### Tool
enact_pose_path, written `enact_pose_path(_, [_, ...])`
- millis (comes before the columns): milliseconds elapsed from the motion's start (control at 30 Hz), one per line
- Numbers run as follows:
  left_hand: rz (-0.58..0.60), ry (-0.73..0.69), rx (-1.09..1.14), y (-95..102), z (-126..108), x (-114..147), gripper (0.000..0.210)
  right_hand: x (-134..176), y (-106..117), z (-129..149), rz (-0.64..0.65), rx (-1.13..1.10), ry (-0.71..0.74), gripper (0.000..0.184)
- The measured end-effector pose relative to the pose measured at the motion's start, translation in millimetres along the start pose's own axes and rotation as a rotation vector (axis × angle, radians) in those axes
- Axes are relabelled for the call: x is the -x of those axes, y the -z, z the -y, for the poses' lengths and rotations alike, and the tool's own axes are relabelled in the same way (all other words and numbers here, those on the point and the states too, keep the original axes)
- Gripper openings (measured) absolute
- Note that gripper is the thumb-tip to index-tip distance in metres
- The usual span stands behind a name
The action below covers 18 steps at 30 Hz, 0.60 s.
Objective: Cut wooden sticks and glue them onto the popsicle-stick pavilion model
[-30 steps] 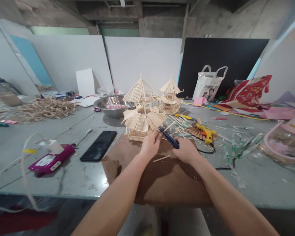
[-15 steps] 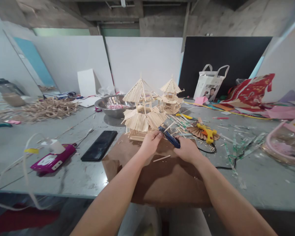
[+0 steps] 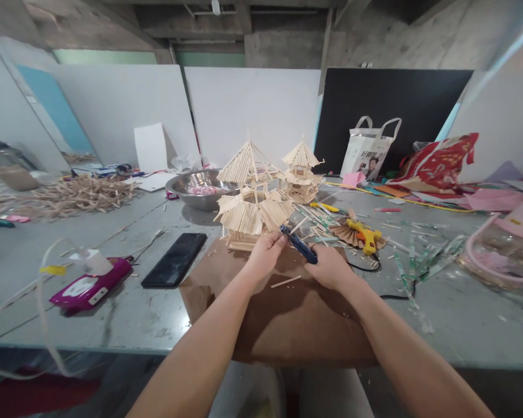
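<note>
My right hand point(image 3: 329, 266) is closed around the dark blue handles of a pair of pliers point(image 3: 300, 246), which point up and left. Close by the jaws, my left hand point(image 3: 265, 252) has its fingers pinched together; what lies between them is too small to make out. Just behind my left hand stands a model pavilion point(image 3: 248, 212) built of thin wooden sticks, with a pointed upper roof and a wider lower one. Both hands are above a brown cardboard box point(image 3: 296, 319), and a short loose stick point(image 3: 286, 281) lies on its top.
A second stick pavilion point(image 3: 302, 174) and a metal bowl point(image 3: 196, 197) stand behind. A yellow glue gun point(image 3: 365, 235) with a cord lies right, among scattered sticks and plastic wrappers. At left are a black phone point(image 3: 174, 260), a purple power strip point(image 3: 91, 284) and a pile of sticks point(image 3: 87, 194).
The view has shifted slightly. Both hands keep nearly the same place by the pavilion, and the pliers stay in my right hand.
</note>
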<state>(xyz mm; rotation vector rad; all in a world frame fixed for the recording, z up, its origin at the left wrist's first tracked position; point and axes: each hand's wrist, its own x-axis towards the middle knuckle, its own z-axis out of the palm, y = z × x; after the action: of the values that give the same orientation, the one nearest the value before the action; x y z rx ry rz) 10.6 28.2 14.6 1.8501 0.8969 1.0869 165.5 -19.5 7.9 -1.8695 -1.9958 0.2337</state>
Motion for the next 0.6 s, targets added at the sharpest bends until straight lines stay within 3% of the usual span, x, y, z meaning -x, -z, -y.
enact_pose_path(167, [-0.078,-0.107,-0.195,-2.5,8.1,0.2,0.027,-2.1,-0.9,-1.4,0.0,0.051,-0.03,0.029])
enact_pose_path(300, [-0.072,-0.137,-0.223,-3.0,9.3,1.6,0.025,-3.2,-0.4,-3.8,-0.007,0.04,-0.023,0.034])
enact_pose_path(600, [0.023,-0.036,0.073,-2.0,4.2,0.7,0.029,-1.4,0.5,-5.1,-0.022,0.005,0.013,0.037])
